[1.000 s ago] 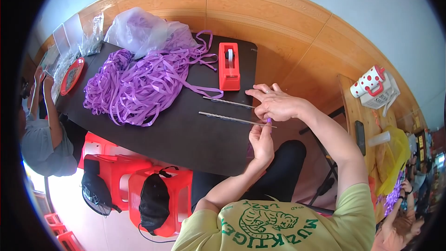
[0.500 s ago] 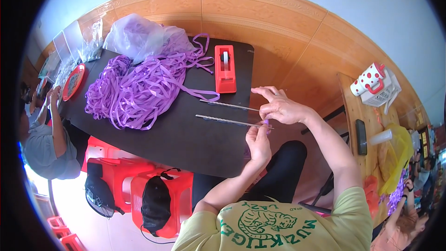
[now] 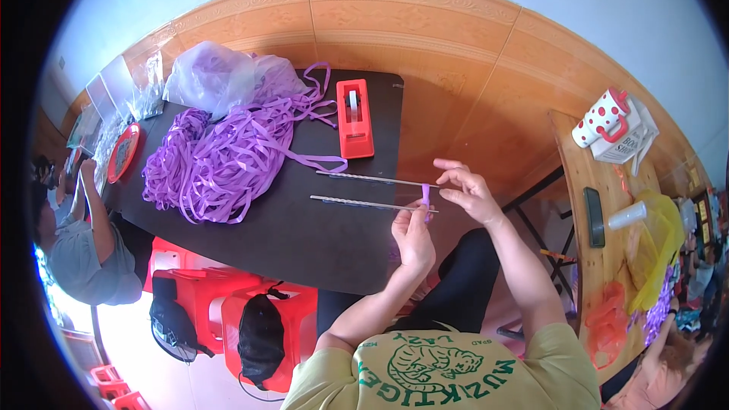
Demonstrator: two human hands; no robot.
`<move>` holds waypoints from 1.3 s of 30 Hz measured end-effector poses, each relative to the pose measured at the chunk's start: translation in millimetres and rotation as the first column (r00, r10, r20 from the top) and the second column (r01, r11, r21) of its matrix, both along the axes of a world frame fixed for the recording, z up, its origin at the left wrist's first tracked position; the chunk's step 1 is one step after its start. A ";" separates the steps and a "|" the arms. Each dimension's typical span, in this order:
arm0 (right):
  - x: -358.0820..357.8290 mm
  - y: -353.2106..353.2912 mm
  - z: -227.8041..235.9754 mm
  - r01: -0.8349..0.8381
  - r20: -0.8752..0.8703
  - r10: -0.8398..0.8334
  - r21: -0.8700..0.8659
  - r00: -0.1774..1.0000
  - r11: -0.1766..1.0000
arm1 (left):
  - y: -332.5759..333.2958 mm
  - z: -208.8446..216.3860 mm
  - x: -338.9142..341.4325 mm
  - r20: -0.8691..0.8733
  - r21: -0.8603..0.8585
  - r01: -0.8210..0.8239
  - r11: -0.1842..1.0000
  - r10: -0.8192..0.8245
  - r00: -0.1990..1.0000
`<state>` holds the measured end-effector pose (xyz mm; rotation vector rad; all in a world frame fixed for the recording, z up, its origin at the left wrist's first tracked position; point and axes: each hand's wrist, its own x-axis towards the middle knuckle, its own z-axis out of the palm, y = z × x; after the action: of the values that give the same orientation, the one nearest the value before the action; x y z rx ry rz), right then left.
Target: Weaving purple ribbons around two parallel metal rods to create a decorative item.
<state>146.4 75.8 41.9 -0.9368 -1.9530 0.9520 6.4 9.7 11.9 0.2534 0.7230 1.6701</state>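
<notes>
Two thin metal rods, the far rod (image 3: 376, 178) and the near rod (image 3: 364, 203), lie side by side on the dark table and jut past its right edge. A strip of purple ribbon (image 3: 425, 194) spans both rods close to their free ends. My left hand (image 3: 414, 235) pinches the ribbon at the near rod, thumb and fingertips together. Just right of the far rod's tip is my right hand (image 3: 469, 196), its fingers apart and nothing visible in them. A large heap of purple ribbon (image 3: 228, 156) covers the table's left part.
A red tape dispenser (image 3: 355, 120) stands behind the rods on the black table (image 3: 304, 247). Red stools (image 3: 292, 326) sit against its near side. On the right, a wooden table (image 3: 566, 140) bears a dotted cup (image 3: 600, 118) and a phone (image 3: 594, 216). Another person (image 3: 95, 258) works at the left.
My right hand has come away from the ribbon and moved slightly right, its fingers opening. The ribbon now shows stretched between the rods. The left hand stays at the near rod.
</notes>
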 end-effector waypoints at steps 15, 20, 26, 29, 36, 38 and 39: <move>-18.7 -10.0 -15.3 -0.045 -0.397 -0.318 -0.682 0.861 0.730 | -2.5 -7.6 0.6 0.010 0.029 -0.020 0.999 0.019 1.000; -49.5 -15.9 11.9 -0.038 -0.403 -0.301 -0.650 0.864 0.759 | -8.3 1.0 -6.2 -0.028 -0.023 0.022 0.999 -0.023 0.999; -50.3 -8.1 -2.2 0.011 -0.460 -0.328 -0.568 0.825 0.823 | -7.6 -3.1 -5.3 -0.165 -0.023 0.111 0.994 -0.113 0.980; -46.9 -9.5 -6.0 0.024 -0.464 -0.346 -0.569 0.815 0.822 | -5.4 -9.4 -6.3 -0.173 -0.007 0.109 0.994 -0.109 0.979; -9.9 -24.3 -41.7 0.232 -0.325 -0.462 -0.550 0.825 0.802 | -45.0 -26.6 17.1 -0.532 -0.022 0.513 0.858 -0.444 0.720; -14.2 -24.0 -70.7 0.364 -0.188 -0.464 -0.401 0.866 0.841 | -57.0 -17.4 4.9 -0.778 0.044 0.726 0.686 -0.432 0.456; -17.3 -21.2 -83.2 0.388 -0.110 -0.468 -0.411 0.877 0.825 | -67.2 5.9 -15.1 -0.856 0.028 0.846 0.533 -0.424 0.295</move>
<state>129.2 54.6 -41.3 -1.3689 -1.3155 1.1187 -8.7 -57.5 17.8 1.5530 0.6305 0.7696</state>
